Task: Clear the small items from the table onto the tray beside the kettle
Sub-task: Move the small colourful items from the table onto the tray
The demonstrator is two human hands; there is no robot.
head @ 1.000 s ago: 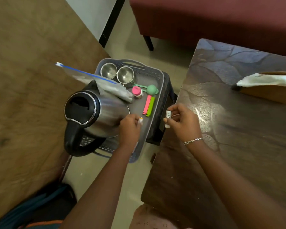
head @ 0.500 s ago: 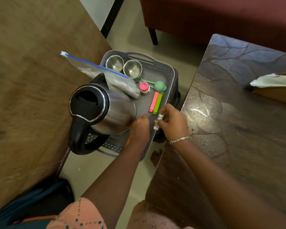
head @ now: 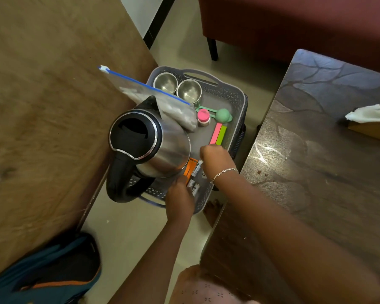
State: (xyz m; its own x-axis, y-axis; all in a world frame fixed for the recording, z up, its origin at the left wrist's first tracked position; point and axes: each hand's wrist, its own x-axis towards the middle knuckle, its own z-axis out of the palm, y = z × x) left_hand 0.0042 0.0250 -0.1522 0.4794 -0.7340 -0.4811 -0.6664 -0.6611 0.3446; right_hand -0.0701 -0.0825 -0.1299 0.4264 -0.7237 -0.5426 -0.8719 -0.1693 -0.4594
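Observation:
A grey plastic tray (head: 235,99) sits low between two tables, with a steel kettle (head: 158,145) standing on its left side. Both hands are over the tray's near end. My right hand (head: 217,161) pinches the top of a small white cylinder (head: 197,168), which lies against an orange item (head: 190,166) beside the kettle's base. My left hand (head: 179,198) reaches in from below, fingertips at the orange item's lower end and over two more small white cylinders (head: 194,187). Its grip is hidden by the back of the hand.
Further back the tray holds two steel cups (head: 189,91), a zip bag (head: 162,99), a pink-capped jar (head: 203,116), a green spoon (head: 223,115) and pink and green sticks (head: 218,133). The dark table (head: 316,172) on the right carries a tissue box (head: 373,121). A wooden tabletop (head: 42,106) lies left, a bag (head: 53,270) on the floor.
My right hand has carried the white cylinder from the dark table's edge into the tray beside the kettle. My left hand drew back toward the tray's near end, uncovering the orange item.

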